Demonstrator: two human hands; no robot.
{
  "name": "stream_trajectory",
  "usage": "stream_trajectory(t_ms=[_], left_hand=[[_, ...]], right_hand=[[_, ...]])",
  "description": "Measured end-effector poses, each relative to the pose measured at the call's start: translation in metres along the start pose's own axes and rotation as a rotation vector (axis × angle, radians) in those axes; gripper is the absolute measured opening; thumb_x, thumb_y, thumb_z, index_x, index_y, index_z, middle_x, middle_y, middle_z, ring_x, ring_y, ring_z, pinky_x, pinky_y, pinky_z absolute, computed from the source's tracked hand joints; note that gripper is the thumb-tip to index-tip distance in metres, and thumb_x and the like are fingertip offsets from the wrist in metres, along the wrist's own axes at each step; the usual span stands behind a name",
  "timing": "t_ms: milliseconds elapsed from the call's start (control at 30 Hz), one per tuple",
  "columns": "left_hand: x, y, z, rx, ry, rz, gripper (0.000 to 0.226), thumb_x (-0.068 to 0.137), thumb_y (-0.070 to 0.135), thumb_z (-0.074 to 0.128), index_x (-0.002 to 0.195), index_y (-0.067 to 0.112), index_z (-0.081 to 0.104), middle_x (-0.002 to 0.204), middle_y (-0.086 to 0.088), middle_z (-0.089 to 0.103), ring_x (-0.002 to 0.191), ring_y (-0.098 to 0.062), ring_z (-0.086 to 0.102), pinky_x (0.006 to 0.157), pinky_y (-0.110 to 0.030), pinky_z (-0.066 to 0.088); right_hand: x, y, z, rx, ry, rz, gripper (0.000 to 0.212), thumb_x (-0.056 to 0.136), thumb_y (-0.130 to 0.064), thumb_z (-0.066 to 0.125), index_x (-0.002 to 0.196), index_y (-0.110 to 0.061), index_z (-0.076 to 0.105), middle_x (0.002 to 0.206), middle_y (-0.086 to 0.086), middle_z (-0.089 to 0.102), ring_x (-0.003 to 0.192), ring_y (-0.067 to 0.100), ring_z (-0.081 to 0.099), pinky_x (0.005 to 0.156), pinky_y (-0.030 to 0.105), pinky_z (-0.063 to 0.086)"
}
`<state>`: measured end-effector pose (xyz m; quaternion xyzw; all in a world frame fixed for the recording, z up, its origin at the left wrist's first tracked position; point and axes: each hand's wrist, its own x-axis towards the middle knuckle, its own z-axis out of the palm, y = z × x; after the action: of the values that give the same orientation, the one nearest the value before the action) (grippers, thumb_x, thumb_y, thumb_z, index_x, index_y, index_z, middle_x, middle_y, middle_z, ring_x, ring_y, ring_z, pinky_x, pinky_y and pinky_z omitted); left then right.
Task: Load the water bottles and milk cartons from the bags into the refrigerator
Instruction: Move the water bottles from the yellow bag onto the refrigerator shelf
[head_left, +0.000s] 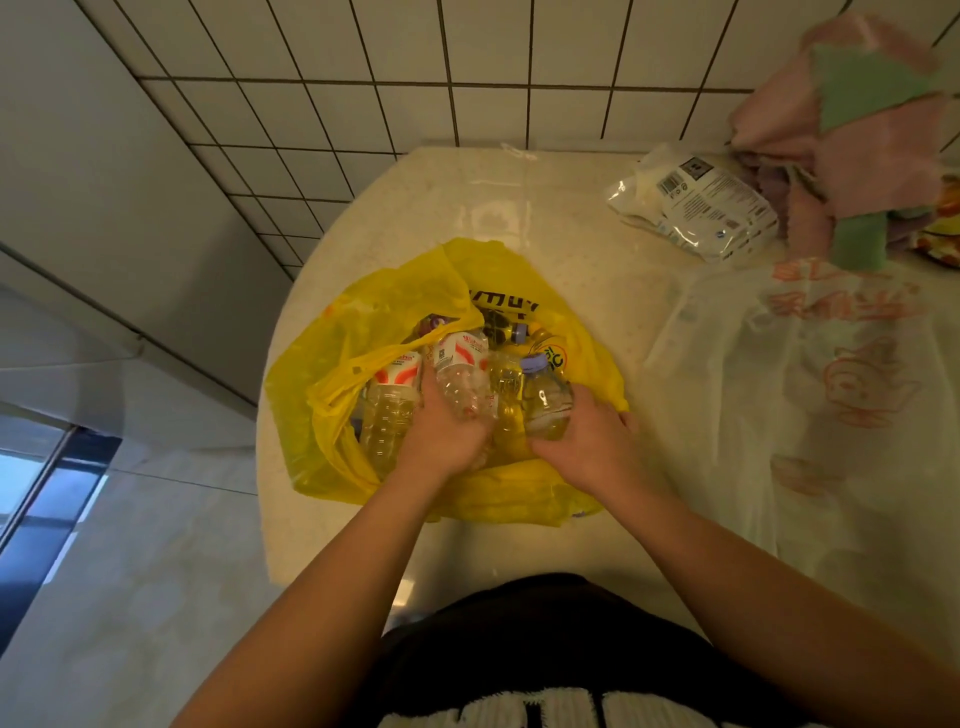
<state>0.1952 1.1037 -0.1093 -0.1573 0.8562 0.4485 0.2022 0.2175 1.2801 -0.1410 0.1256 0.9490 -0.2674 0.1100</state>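
Yellow bag (311, 441) gapes mid-frame; your left hand (445, 441) curls round the red-labelled bottle (461, 376), right hand (589, 449) round the purple-capped bottle (545, 402), ready to lift.

A person in a black top (545, 639) with white lettering (519, 714), arms bare.
Seen from close by, the top is dark and plain across the belly, its cloth lying in soft, rounded folds. Low on it runs a band of thick white block lettering, cut off by the lower edge of view, so the word cannot be read. The left forearm (332, 571) and right forearm (753, 566) are uncovered along all the length that shows, right down to the wrists. The left grip (441, 436) and right grip (587, 447) are bare hands, uncovered like the forearms.
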Motion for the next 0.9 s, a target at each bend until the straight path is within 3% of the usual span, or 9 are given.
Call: stream_trajectory(t_ms=[67,200,300,367,467,600,767,900], left_hand=[[-0.007,0.004,-0.005,-0.171,-0.041,-0.025,0.097,0.083,0.027,0.075,0.156,0.025,0.010,0.146,0.000,0.044,0.133,-0.026,0.045,0.107,-0.040,0.038],[-0.027,-0.003,-0.008,-0.357,-0.106,-0.132,0.053,0.086,0.026,0.069,0.134,0.027,0.048,0.109,0.007,0.063,0.096,-0.016,0.062,0.078,-0.030,0.048],[-0.041,-0.014,-0.006,-0.541,-0.187,-0.255,0.032,0.089,0.025,0.063,0.121,0.024,0.060,0.100,-0.004,0.073,0.087,-0.024,0.070,0.074,-0.034,0.054],[-0.052,-0.018,-0.008,-0.692,-0.252,-0.290,0.026,0.088,0.019,0.061,0.113,0.015,0.064,0.092,-0.011,0.073,0.077,-0.027,0.070,0.073,-0.035,0.054],[-0.068,-0.028,-0.013,-0.860,-0.333,-0.274,0.034,0.079,0.017,0.062,0.110,0.004,0.064,0.089,-0.016,0.071,0.079,-0.028,0.068,0.073,-0.035,0.053],[-0.089,-0.036,-0.019,-0.940,-0.375,-0.189,0.039,0.067,0.005,0.068,0.106,0.002,0.064,0.091,-0.021,0.064,0.081,-0.030,0.065,0.066,-0.036,0.053],[-0.109,-0.046,-0.024,-0.934,-0.340,-0.084,0.078,0.052,0.010,0.076,0.126,0.000,0.053,0.100,-0.024,0.063,0.083,-0.032,0.064,0.062,-0.038,0.053],[-0.124,-0.059,-0.032,-0.954,-0.327,-0.073,0.089,0.047,0.011,0.078,0.131,0.008,0.051,0.109,-0.021,0.066,0.093,-0.033,0.068,0.074,-0.044,0.058]], right_hand=[[-0.007,0.002,-0.009,0.127,0.004,0.003,0.067,0.067,-0.056,0.072,0.123,-0.030,0.048,0.113,-0.009,0.066,0.113,0.018,0.057,0.104,0.041,0.029],[-0.023,0.005,-0.026,0.321,0.091,-0.056,0.065,0.059,-0.051,0.076,0.117,-0.035,0.050,0.104,-0.018,0.064,0.104,0.009,0.055,0.107,0.040,0.030],[-0.035,0.003,-0.041,0.466,0.160,-0.062,0.075,0.063,-0.041,0.084,0.128,-0.035,0.047,0.107,-0.024,0.055,0.107,0.002,0.040,0.108,0.037,0.035],[-0.041,0.001,-0.051,0.607,0.192,-0.100,0.076,0.060,-0.042,0.086,0.126,-0.036,0.049,0.110,-0.023,0.058,0.111,0.006,0.051,0.097,0.035,0.047],[-0.047,-0.001,-0.062,0.857,0.231,-0.188,0.064,0.060,-0.034,0.087,0.116,-0.030,0.055,0.107,-0.011,0.066,0.099,0.006,0.066,0.083,0.024,0.052],[-0.048,-0.003,-0.070,1.161,0.209,-0.219,0.062,0.068,-0.033,0.079,0.121,-0.009,0.058,0.109,0.005,0.070,0.103,0.020,0.068,0.084,0.032,0.055],[-0.059,-0.020,-0.073,1.640,-0.108,-0.030,0.060,0.069,-0.035,0.072,0.120,-0.008,0.056,0.098,0.001,0.073,0.089,0.017,0.071,0.069,0.031,0.057],[-0.072,-0.028,-0.065,1.676,-0.337,0.179,0.045,0.083,-0.051,0.055,0.110,-0.016,0.064,0.092,0.002,0.073,0.079,0.018,0.073,0.063,0.034,0.058]])
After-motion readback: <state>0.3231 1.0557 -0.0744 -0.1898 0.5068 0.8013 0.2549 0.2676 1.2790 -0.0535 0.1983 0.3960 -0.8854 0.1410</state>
